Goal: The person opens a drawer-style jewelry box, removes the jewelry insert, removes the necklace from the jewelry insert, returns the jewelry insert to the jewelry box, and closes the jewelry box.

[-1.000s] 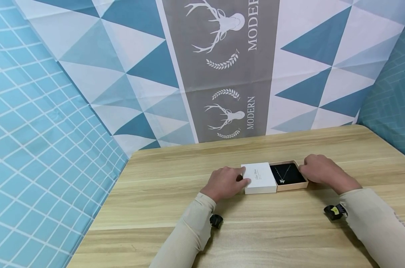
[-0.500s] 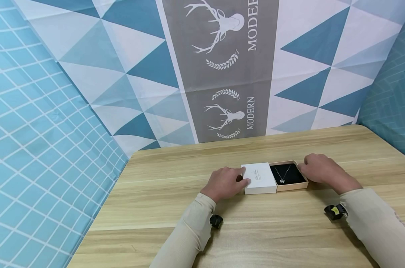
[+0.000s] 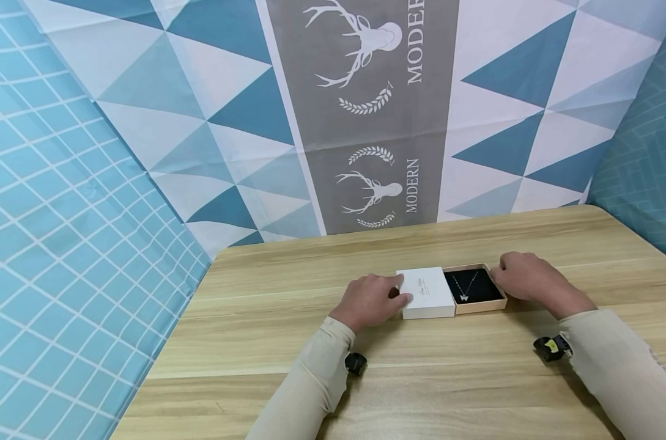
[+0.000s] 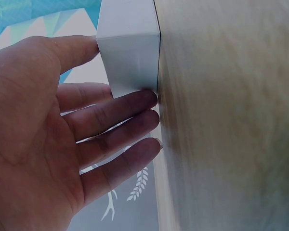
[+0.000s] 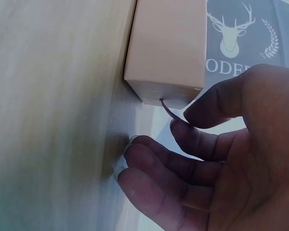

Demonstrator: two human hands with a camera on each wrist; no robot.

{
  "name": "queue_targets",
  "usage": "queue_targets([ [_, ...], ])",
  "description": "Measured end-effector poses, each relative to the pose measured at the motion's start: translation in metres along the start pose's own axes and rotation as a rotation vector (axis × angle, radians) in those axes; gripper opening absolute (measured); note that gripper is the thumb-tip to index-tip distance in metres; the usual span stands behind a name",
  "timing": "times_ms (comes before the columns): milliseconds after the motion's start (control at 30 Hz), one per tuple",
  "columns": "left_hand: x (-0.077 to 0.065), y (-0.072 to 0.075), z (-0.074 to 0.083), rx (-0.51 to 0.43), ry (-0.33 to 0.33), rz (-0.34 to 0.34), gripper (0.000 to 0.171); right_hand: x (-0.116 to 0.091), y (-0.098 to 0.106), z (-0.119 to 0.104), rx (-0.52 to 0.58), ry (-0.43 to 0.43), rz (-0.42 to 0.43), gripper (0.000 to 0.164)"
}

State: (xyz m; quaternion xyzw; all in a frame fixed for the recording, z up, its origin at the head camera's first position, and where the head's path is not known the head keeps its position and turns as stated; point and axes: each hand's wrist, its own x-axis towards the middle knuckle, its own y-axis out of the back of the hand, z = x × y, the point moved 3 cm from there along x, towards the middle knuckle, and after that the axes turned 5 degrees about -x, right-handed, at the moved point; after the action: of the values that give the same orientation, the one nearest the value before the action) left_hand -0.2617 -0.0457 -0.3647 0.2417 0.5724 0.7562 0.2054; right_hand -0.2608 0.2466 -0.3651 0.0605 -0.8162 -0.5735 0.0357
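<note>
A white jewelry box sleeve point(image 3: 425, 292) with small printed lettering lies flat on the wooden table. Its pinkish-tan drawer point(image 3: 481, 307) is slid out to the right, showing a black insert point(image 3: 478, 286). On the insert rests a fine chain necklace point(image 3: 464, 297) with a small pendant. My left hand point(image 3: 370, 299) grips the sleeve's left end between thumb and forefinger; the other fingers point(image 4: 118, 115) extend along its end, close to the table. At the drawer's right end, my right hand point(image 3: 524, 278) pinches a thin ribbon pull point(image 5: 169, 110) between thumb and forefinger.
The wooden table point(image 3: 288, 269) runs back to a patterned wall cloth point(image 3: 377, 122) with deer heads and triangles. A blue gridded cloth point(image 3: 63, 214) hangs at the left, a teal one point(image 3: 641, 159) at the right. Black wrist cameras sit by both cuffs.
</note>
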Motion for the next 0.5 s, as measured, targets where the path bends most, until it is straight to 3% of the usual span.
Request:
queue_targets([
  [500, -0.0005, 0.0006, 0.0003, -0.014, 0.006, -0.007, 0.028, -0.0019, 0.0009, -0.0039, 0.010, 0.014, 0.018, 0.027],
])
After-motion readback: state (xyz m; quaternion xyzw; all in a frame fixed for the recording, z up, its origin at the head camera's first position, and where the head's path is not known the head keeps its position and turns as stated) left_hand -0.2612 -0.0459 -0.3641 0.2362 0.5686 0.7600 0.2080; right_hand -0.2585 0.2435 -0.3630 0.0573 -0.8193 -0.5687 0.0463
